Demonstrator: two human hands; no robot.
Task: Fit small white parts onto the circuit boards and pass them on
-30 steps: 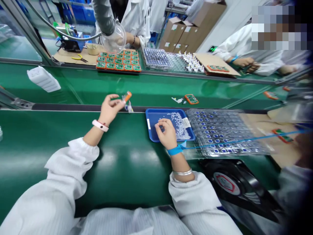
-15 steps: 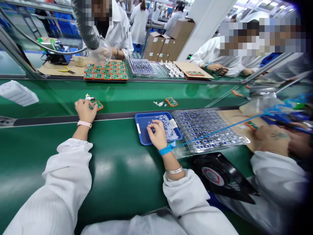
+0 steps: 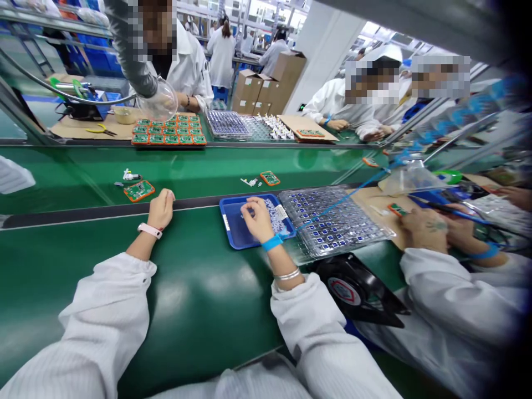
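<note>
My left hand [image 3: 161,209] rests at the black rail of the green conveyor belt [image 3: 75,310], its fingers bunched, with nothing visible in them. Just beyond it lies a green circuit board with an orange edge [image 3: 139,190], apart from my fingers. A small white component [image 3: 129,176] sits beyond that board. My right hand [image 3: 257,219] is inside a blue plastic tray [image 3: 228,224], its fingertips among loose small white parts [image 3: 273,213]. The hand hides part of that pile, and I cannot tell whether its fingers pinch anything.
A clear blister tray with blue parts [image 3: 332,221] lies right of the blue tray. A co-worker's hand [image 3: 424,228] works further right, above a black fan [image 3: 357,289]. Across the belt stands a tray of circuit boards [image 3: 168,133]. Other people work beyond.
My left hand has drawn back toward me, and the orange-edged board now lies on the belt. My right hand stays in the tray. The whole view has swung and tilted.
</note>
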